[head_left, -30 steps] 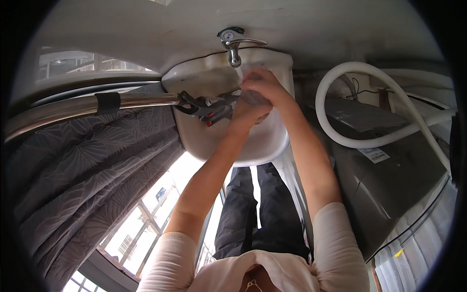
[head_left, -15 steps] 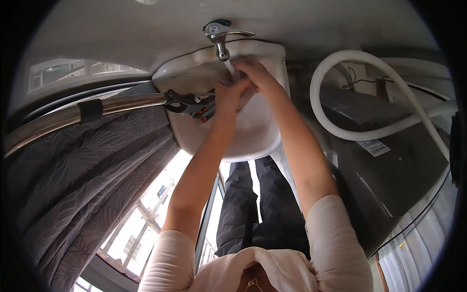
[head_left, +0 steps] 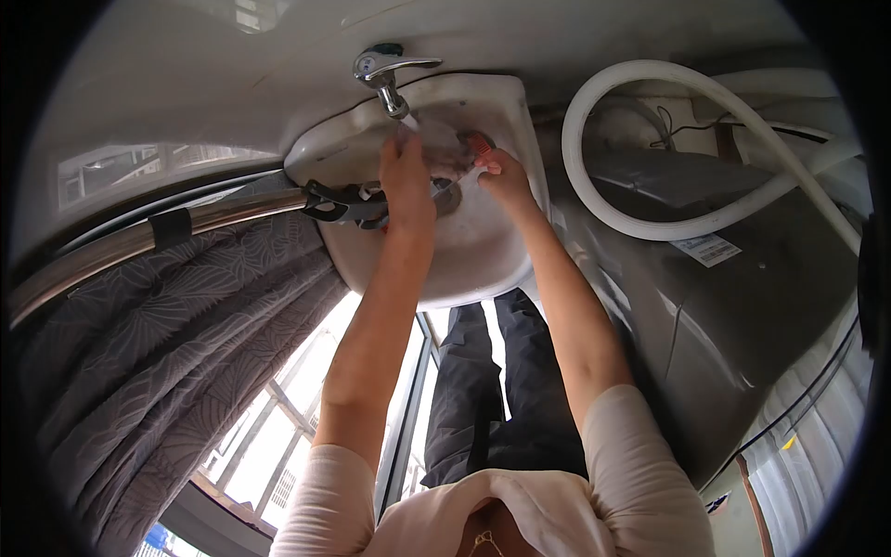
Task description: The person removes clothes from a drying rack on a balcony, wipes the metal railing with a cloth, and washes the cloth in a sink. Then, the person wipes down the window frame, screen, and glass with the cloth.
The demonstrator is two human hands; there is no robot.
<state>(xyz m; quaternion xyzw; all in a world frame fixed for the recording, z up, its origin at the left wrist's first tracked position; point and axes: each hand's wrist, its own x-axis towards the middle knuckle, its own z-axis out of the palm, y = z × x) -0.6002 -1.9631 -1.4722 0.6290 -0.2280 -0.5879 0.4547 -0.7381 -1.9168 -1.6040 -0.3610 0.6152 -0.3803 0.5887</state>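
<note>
Two bare hands work over a white basin [head_left: 478, 269] in the head view; the left hand [head_left: 406, 176] is raised just below the chrome tap [head_left: 380, 74], its fingers pointing up and partly bent, though how firmly they grip cannot be told; a short stream of water [head_left: 409, 122] falls from the spout beside those fingers; the right hand [head_left: 507, 176] is bent almost closed, thumb and fingers pinching at a small red piece [head_left: 480, 145]; a translucent item [head_left: 447, 151] lies between the two hands, over the upper part of the basin, its outline too blurred to make out.

To the left, a metal pole [head_left: 246, 211] comes in over the basin's edge, ending in a black fitting [head_left: 327, 201] near the left wrist; beyond hangs a patterned grey curtain [head_left: 186, 292]; on the right, a white hose [head_left: 573, 153] loops over a dark grey surface [head_left: 715, 320] bearing a printed label [head_left: 708, 249].
</note>
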